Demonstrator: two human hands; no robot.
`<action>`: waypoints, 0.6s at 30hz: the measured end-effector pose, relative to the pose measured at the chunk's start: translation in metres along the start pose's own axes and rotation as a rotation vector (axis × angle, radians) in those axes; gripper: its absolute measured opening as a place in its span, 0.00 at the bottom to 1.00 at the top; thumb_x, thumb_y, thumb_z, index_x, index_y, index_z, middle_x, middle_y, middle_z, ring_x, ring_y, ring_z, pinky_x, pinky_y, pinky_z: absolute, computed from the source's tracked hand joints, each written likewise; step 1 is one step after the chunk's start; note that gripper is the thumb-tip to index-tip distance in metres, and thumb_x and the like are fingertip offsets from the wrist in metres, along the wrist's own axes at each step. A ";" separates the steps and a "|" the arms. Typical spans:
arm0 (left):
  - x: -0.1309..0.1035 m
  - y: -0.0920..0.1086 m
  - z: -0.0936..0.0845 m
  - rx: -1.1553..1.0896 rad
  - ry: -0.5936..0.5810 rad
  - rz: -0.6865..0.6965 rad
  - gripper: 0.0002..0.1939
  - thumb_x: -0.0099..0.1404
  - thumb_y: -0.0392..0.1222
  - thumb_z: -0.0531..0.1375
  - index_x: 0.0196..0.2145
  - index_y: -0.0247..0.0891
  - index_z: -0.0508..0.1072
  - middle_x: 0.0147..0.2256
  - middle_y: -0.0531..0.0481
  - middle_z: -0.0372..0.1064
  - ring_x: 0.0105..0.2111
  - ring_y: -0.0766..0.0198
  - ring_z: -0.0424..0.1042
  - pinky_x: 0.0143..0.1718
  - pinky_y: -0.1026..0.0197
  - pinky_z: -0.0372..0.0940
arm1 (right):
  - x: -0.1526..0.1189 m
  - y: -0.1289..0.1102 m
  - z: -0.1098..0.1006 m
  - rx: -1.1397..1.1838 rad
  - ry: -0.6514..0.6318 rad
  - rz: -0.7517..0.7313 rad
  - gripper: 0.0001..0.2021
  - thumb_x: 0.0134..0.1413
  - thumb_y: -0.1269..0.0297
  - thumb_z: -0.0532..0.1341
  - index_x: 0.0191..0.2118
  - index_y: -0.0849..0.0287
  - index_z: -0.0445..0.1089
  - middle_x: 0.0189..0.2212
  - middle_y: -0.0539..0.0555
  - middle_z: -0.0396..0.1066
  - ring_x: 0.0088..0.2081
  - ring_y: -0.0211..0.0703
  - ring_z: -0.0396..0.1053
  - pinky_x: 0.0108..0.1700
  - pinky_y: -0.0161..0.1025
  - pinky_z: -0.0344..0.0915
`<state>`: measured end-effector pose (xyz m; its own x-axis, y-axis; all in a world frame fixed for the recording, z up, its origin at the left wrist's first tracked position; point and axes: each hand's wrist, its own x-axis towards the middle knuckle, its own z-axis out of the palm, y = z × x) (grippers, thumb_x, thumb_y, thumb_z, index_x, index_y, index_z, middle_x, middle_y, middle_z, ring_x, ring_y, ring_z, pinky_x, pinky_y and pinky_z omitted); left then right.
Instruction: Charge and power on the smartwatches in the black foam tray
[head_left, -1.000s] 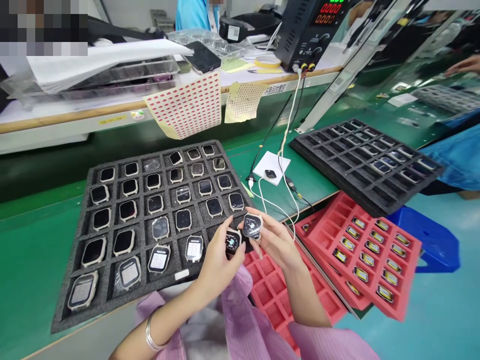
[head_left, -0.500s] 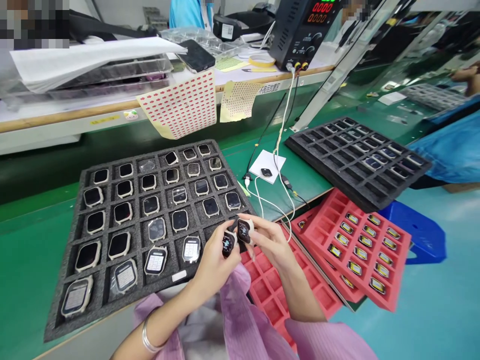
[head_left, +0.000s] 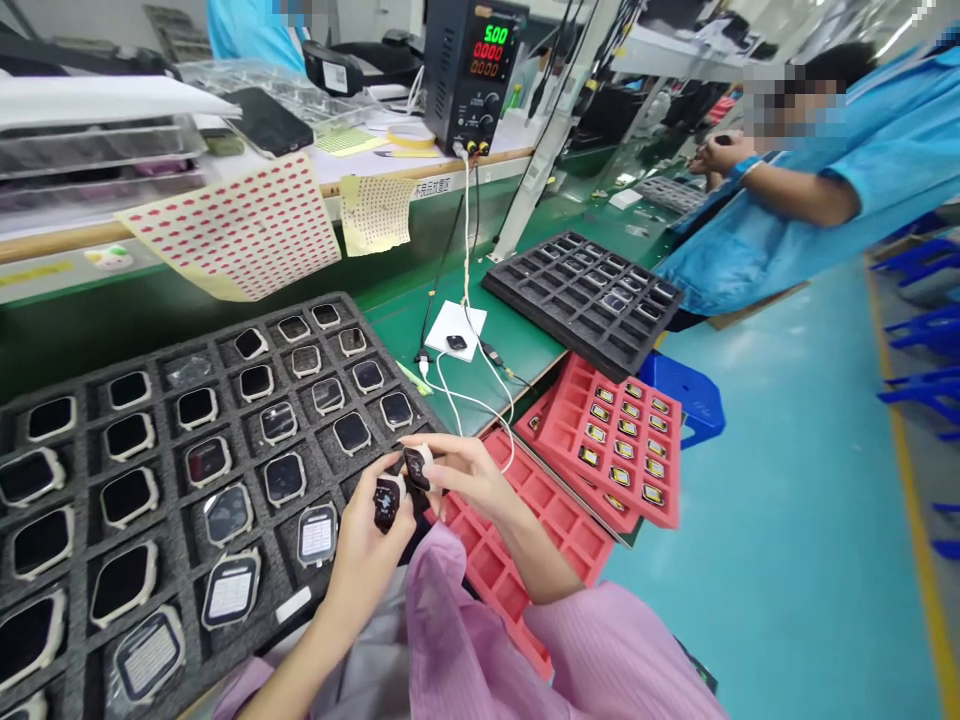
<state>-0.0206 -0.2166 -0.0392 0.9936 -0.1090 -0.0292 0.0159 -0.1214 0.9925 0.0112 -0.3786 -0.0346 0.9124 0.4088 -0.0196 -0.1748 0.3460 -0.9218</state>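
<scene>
A black foam tray [head_left: 172, 590] is holding watch bodies in most cells. The left hand [head_left: 367, 545] is pinching one watch body [head_left: 387, 502]; the right hand [head_left: 461, 478] is pinching another [head_left: 416, 467], above an empty red tray [head_left: 540, 520].

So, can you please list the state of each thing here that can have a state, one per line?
left hand: fingers closed on a watch body with a lit screen
right hand: fingers closed on a second watch body
black foam tray: most pockets filled
near red tray: pockets empty
far red tray: partly filled
power supply: display lit
</scene>
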 end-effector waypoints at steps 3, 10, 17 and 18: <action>0.000 0.003 -0.001 -0.011 0.020 0.009 0.20 0.61 0.40 0.58 0.51 0.38 0.65 0.48 0.43 0.68 0.48 0.54 0.69 0.50 0.53 0.64 | -0.001 0.000 0.001 -0.005 0.007 -0.012 0.20 0.54 0.65 0.65 0.53 0.61 0.68 0.29 0.51 0.71 0.20 0.33 0.68 0.20 0.30 0.69; 0.002 -0.002 0.000 -0.017 -0.002 0.012 0.19 0.61 0.37 0.56 0.51 0.38 0.65 0.50 0.44 0.67 0.51 0.55 0.66 0.52 0.54 0.61 | 0.000 -0.001 0.000 -0.043 0.000 -0.013 0.19 0.55 0.66 0.64 0.53 0.60 0.68 0.25 0.49 0.69 0.18 0.32 0.67 0.21 0.29 0.67; 0.003 -0.004 0.000 -0.046 -0.018 0.003 0.20 0.60 0.36 0.56 0.51 0.38 0.64 0.50 0.44 0.67 0.51 0.55 0.66 0.52 0.54 0.60 | 0.001 -0.002 0.002 -0.042 0.020 -0.008 0.19 0.55 0.65 0.64 0.52 0.61 0.69 0.22 0.47 0.67 0.17 0.34 0.66 0.18 0.30 0.67; 0.003 -0.004 0.000 -0.042 -0.017 0.003 0.20 0.61 0.36 0.56 0.51 0.39 0.64 0.50 0.44 0.66 0.52 0.55 0.66 0.52 0.54 0.60 | 0.001 -0.002 0.002 -0.039 0.024 -0.011 0.19 0.54 0.65 0.65 0.52 0.61 0.69 0.21 0.47 0.67 0.17 0.34 0.66 0.18 0.30 0.67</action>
<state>-0.0179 -0.2165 -0.0433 0.9916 -0.1260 -0.0274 0.0174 -0.0800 0.9966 0.0121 -0.3770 -0.0321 0.9228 0.3848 -0.0181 -0.1505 0.3169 -0.9364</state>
